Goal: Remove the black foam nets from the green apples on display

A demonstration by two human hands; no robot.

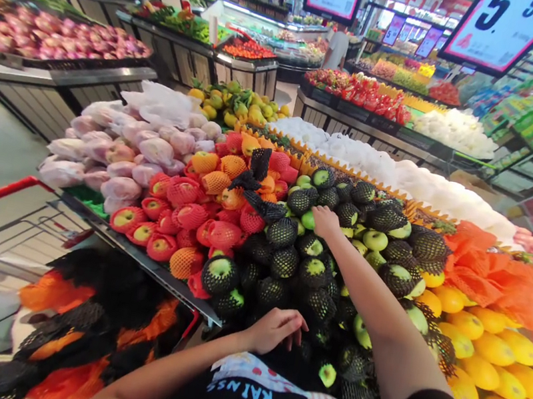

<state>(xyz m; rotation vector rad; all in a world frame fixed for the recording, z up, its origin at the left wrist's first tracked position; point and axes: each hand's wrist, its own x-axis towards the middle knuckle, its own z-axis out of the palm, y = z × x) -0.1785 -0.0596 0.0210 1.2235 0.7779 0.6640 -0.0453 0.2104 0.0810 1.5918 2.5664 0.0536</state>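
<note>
Green apples (375,240) in black foam netting fill the middle of the sloping fruit display, round and glossy where the mesh leaves them bare. Right hand (326,221) reaches up the pile and rests on one netted apple, fingers curled down over it. Left hand (275,330) lies lower on the same pile, near its front edge, fingers loosely together on the black nets. Left of the apples sit red-netted fruits (181,191); right of them, yellow mangoes (486,345).
</note>
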